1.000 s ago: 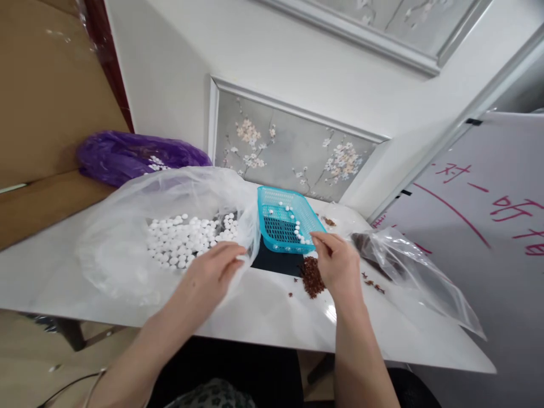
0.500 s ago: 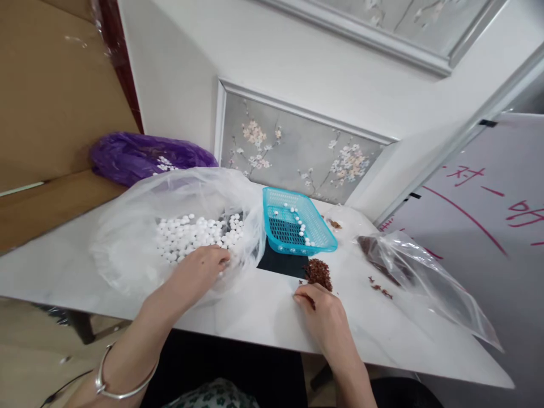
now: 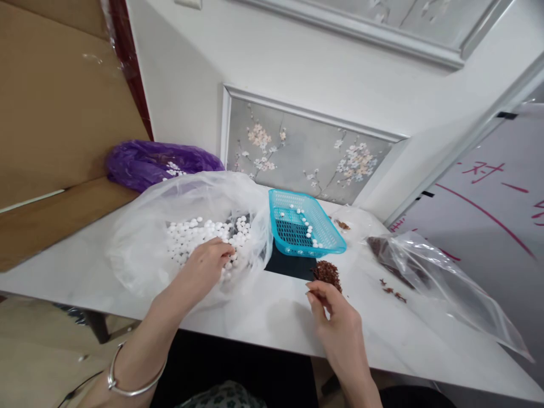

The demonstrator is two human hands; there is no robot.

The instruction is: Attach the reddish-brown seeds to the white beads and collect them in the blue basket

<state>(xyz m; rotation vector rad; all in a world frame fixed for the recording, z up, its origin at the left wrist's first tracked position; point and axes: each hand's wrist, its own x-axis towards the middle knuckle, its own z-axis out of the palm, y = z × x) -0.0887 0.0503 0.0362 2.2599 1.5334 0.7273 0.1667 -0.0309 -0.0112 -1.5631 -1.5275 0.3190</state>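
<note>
My left hand point(image 3: 207, 260) reaches into the mouth of a clear plastic bag point(image 3: 140, 238) of small white balls point(image 3: 187, 235). Its fingers are curled together among the balls, and whatever they hold is hidden. Just in front of a heap of small brown pieces point(image 3: 327, 274), my right hand point(image 3: 338, 314) pinches thumb and forefinger together above the white tabletop. Anything between those fingertips is too small to name. Behind the heap, a blue plastic basket point(image 3: 335, 245) with several white balls along its inside stands partly on a flat black sheet point(image 3: 289, 265).
A purple bag point(image 3: 140, 164) with white bits on it lies at the back left, beside cardboard point(image 3: 51, 113). On the right, a clear bag point(image 3: 450, 294) holds brown material, and a few loose brown pieces point(image 3: 389, 290) lie near it. Framed flower pictures point(image 3: 297, 141) stand behind.
My right hand has risen a little off the tabletop, its thumb and forefinger still together. My left hand has shifted slightly among the white balls. The whole view has moved a bit.
</note>
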